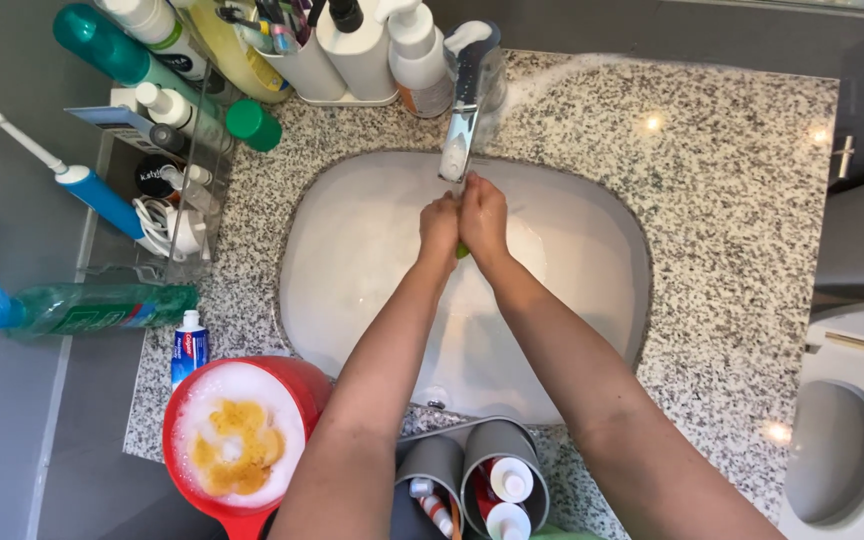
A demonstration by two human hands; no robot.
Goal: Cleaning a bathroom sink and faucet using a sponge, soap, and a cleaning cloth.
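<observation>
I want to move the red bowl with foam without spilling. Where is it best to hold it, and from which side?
Probably by the red handle that sticks out of the bowl at the near edge, coming from the near side. The bowl is full of foam up to its rim, so gripping the rim would put fingers in the foam; keep it level.

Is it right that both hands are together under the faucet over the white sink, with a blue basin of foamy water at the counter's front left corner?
Not quite: the basin is red, not blue, as the head view shows. The rest holds: the left hand and right hand are pressed together under the faucet over the white sink, and the basin of foamy water sits at the counter's front left corner.
</observation>
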